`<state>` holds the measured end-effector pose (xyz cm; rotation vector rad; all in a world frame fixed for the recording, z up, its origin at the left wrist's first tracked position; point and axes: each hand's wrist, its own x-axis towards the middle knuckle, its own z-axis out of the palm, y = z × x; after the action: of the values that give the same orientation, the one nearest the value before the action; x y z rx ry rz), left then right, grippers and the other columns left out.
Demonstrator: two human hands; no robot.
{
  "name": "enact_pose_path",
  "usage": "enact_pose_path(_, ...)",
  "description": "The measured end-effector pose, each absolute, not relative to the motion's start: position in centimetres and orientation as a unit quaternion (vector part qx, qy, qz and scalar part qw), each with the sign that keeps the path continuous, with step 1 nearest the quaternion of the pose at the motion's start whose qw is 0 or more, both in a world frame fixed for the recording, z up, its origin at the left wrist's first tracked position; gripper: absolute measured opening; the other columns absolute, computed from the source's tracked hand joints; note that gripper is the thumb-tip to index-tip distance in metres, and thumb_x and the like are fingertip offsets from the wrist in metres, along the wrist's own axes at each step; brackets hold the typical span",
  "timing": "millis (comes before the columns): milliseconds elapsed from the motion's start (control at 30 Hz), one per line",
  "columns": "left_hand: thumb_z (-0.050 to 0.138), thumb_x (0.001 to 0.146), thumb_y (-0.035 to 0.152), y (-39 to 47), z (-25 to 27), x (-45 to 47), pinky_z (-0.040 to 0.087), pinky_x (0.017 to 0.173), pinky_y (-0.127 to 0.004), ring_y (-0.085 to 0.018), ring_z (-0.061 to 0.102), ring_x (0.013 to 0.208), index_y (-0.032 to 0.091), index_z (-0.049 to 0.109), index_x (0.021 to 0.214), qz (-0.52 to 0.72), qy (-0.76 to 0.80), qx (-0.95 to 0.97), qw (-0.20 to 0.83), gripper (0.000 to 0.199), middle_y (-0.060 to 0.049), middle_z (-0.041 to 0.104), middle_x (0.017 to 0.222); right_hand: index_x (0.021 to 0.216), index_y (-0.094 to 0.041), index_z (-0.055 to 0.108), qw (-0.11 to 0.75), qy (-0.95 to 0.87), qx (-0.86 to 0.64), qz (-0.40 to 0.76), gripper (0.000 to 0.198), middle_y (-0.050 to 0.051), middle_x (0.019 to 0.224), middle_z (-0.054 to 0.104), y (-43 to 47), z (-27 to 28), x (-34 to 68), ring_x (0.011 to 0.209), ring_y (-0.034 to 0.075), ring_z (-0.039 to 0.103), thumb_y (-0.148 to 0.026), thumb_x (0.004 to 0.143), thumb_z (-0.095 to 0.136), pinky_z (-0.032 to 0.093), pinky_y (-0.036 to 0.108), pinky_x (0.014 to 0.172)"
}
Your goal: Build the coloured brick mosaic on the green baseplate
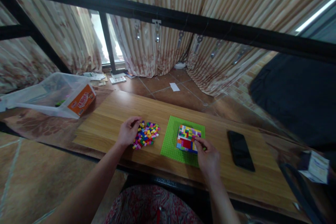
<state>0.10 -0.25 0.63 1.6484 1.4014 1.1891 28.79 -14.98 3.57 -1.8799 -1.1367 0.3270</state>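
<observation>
My left hand (129, 131) is at the left edge of a loose pile of small coloured toy bricks (147, 134), thumb and fingers drawn together. Whatever those fingertips hold, if anything, is too small to make out. On the right, a green studded baseplate (168, 143) carries a low rectangular build of many-coloured bricks (187, 143), with a red patch near its front. My right hand (208, 154) reaches over the right side of this build, its fingers pinched at the edge. A tiny greenish piece shows by the fingers, but what they grip is unclear.
A black phone (240, 150) lies right of the baseplate on the wooden board (105, 119). At the left stands a clear plastic box (52, 106) with an orange label. A black metal rail (168, 15) crosses beyond the board. A small carton (315, 167) sits at far right.
</observation>
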Motion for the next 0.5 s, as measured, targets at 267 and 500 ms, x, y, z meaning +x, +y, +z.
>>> enact_pose_path(267,0.053,0.084,0.038,-0.3,0.7,0.1,0.052,0.088,-0.034,-0.021,0.066,0.091,0.018,0.070,0.093,0.452,0.537,0.633,0.326,0.028,-0.006,0.073,0.096,0.091,-0.020,0.074,0.414,-0.457,-0.778,0.118,0.033,0.008,0.098,0.074,-13.9,3.3,28.7,0.085,0.024,0.066,-0.044,0.081,0.052,0.048,0.039,0.083)
enact_pose_path(500,0.053,0.083,0.037,-0.3,0.9,0.2,0.052,0.089,-0.033,-0.020,0.066,0.092,0.018,0.070,0.093,0.451,0.538,0.632,0.329,0.027,-0.006,0.072,0.097,0.095,-0.021,0.073,0.399,-0.453,-0.790,0.107,0.034,0.007,0.098,0.075,-14.0,3.5,28.5,0.084,0.023,0.067,-0.041,0.082,0.050,0.048,0.037,0.082)
